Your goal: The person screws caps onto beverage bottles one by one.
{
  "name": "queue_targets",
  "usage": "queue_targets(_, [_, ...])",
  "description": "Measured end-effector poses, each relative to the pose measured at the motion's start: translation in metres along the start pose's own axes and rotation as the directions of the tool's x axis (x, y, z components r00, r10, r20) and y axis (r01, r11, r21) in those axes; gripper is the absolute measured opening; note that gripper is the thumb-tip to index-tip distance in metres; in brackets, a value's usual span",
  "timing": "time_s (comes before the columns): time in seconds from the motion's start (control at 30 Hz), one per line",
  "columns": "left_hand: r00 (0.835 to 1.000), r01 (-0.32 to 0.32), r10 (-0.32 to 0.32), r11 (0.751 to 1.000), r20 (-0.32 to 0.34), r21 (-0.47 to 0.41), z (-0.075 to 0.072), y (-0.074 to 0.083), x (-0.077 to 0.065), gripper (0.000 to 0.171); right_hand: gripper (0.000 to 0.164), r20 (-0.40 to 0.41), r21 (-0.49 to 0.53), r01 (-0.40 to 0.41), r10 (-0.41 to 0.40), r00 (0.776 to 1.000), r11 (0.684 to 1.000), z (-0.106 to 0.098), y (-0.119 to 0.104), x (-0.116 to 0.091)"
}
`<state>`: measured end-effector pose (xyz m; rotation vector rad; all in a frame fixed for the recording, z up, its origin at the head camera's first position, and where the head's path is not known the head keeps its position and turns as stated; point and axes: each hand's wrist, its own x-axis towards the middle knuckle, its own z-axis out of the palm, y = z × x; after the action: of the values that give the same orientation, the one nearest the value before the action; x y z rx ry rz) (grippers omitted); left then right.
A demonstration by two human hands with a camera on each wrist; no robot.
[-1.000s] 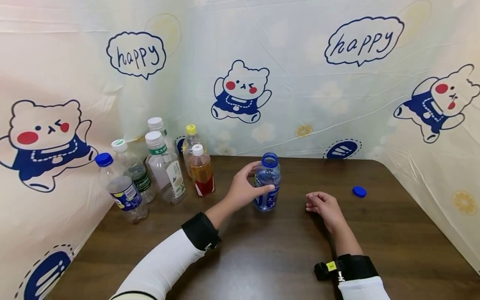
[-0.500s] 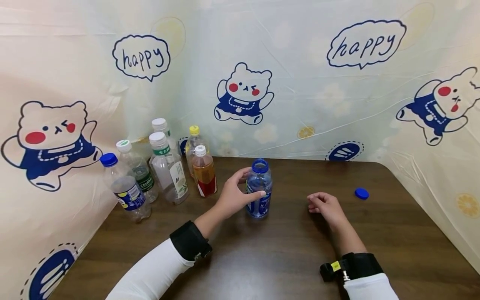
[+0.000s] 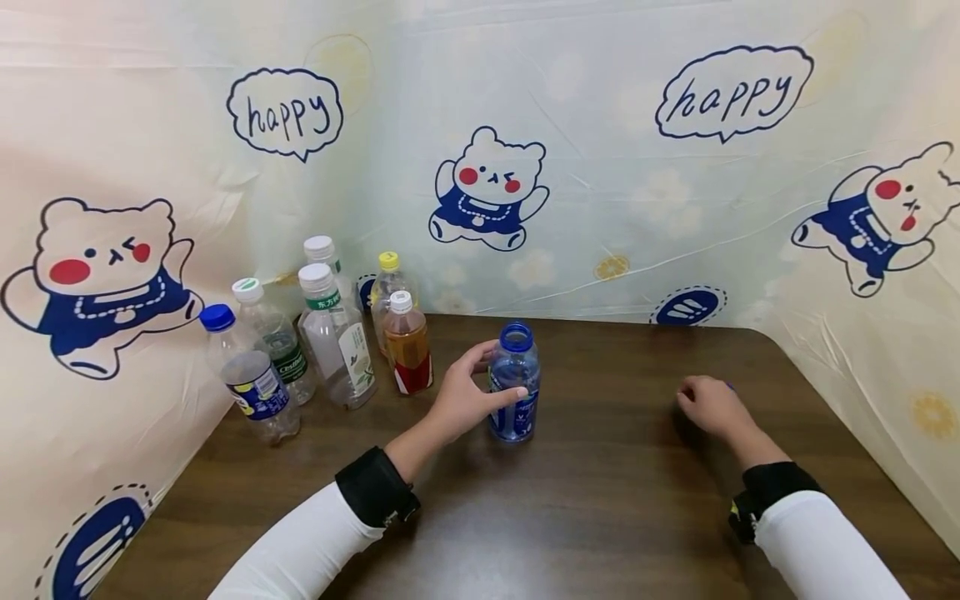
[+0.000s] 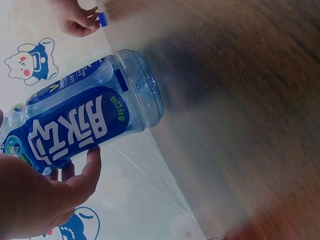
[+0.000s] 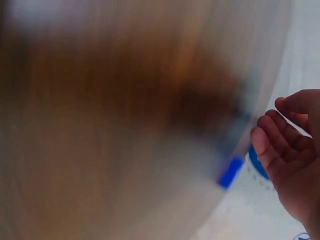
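Observation:
My left hand [image 3: 462, 396] grips a blue plastic drink bottle [image 3: 514, 379] with thumb and fingers around its body. Upright on the table, the bottle has a blue open neck with no cap on it. Its blue label [image 4: 75, 125] with white lettering fills much of the left wrist view. Farther right, my right hand [image 3: 712, 404] is over the table with loosely curled fingers and holds nothing. Close to it lies a blue bottle cap [image 5: 231, 172], apart from the fingertips in the right wrist view. From the head, the hand hides most of that cap.
Several capped bottles stand grouped at the left: a blue-capped one [image 3: 255, 387], a clear one with a white cap [image 3: 337, 350], and a brown tea bottle [image 3: 408, 346] among them. A printed curtain [image 3: 600, 183] borders the brown table [image 3: 585, 508] behind.
My left hand has drawn the blue bottle left and toward me. My right hand has moved right, to beside the blue cap, which it now mostly covers in the head view.

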<state>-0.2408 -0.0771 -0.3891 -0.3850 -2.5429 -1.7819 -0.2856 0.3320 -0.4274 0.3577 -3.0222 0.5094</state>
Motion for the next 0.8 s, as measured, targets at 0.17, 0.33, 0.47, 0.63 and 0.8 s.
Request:
queue_targets(0.17, [1.0,0.012,-0.012,1.0,0.01,0.01,0.001,0.0,-0.001,0.079,0.009,0.046,-0.183,0.012,-0.004,0.999,0.983,-0.018,0.026,0.006])
queue_targets(0.33, [1.0,0.008,-0.008,1.0,0.012,0.007,0.002,0.0,-0.001,0.078,0.024,0.029,-0.181,-0.098,0.105,0.994,0.979,-0.023,0.046,0.011])
queue_targets(0.47, [1.0,-0.006,0.006,1.0,0.012,0.013,0.002,0.001,-0.001,0.078,0.04,0.045,-0.129,-0.171,0.178,0.983,0.977,-0.017,0.054,0.012])
queue_targets(0.63, [1.0,-0.026,0.026,1.0,0.014,0.01,0.002,0.002,-0.001,0.077,0.032,0.055,-0.139,-0.172,0.181,0.982,0.975,-0.01,0.055,0.012])
queue_targets(0.8, [1.0,-0.015,0.015,1.0,-0.002,0.0,-0.003,0.003,-0.005,0.075,0.025,0.03,-0.158,-0.121,0.128,0.991,0.98,-0.007,0.053,0.018])
